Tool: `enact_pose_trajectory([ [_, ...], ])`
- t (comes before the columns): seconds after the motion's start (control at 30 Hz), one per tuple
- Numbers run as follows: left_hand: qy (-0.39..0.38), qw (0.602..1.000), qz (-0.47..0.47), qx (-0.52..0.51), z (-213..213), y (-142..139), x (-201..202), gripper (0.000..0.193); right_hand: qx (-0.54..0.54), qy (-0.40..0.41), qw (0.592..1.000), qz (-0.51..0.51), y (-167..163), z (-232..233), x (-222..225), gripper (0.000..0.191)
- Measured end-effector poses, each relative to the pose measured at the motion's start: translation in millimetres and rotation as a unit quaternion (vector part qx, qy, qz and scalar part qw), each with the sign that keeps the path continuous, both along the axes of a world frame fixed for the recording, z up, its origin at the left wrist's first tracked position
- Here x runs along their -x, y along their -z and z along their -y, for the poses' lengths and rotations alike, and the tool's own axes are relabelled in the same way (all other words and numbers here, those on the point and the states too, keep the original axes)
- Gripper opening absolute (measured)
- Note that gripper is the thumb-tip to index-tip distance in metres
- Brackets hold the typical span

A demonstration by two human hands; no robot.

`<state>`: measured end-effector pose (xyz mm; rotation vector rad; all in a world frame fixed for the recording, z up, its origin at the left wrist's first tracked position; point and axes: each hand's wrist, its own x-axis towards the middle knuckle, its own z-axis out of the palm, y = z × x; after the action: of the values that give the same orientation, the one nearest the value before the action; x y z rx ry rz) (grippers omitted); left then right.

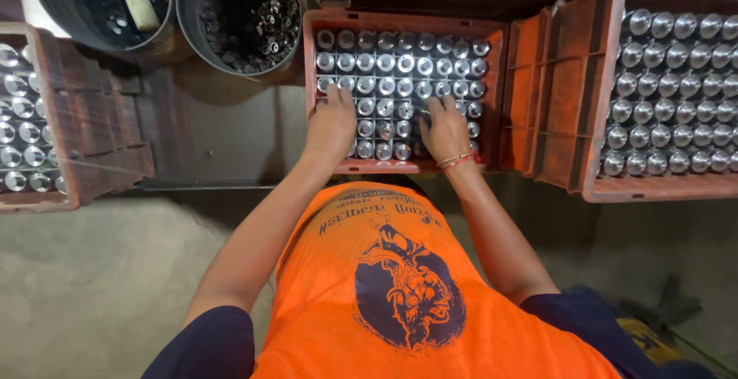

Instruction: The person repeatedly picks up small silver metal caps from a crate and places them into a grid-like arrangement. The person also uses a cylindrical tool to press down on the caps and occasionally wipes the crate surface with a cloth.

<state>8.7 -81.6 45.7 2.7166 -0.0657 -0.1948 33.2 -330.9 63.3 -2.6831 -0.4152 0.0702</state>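
An orange-red plastic crate stands in front of me, filled with rows of several shiny metal cylinders standing upright. My left hand lies flat on the cylinders at the crate's near left, fingers spread and pointing away. My right hand rests on the cylinders at the near right, fingers slightly curled over their tops; thread bands circle its wrist. Whether either hand grips a cylinder is hidden under the palms.
A second crate of the same cylinders stands at the right, a third at the left edge. Two dark round buckets with small metal parts sit at the back left. Bare concrete floor lies near me.
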Motion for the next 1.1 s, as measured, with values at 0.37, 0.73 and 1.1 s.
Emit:
enact_pose_trajectory([
  [0.37, 0.131, 0.986, 0.086, 0.046, -15.7, -9.4, -2.8, 0.039, 0.057, 0.024, 0.995, 0.076, 4.1, 32.0, -8.5, 0.032],
  [0.73, 0.065, 0.992, 0.077, 0.076, -11.6, -6.1, -9.3, 0.031, -0.252, 0.057, 0.965, 0.049, 19.6, 59.6, -1.4, 0.021],
  [1.1, -0.027, 0.983, 0.158, 0.092, 27.0, 4.3, 6.1, 0.023, -0.138, 0.028, 0.987, -0.075, 16.9, 57.6, -7.8, 0.066],
])
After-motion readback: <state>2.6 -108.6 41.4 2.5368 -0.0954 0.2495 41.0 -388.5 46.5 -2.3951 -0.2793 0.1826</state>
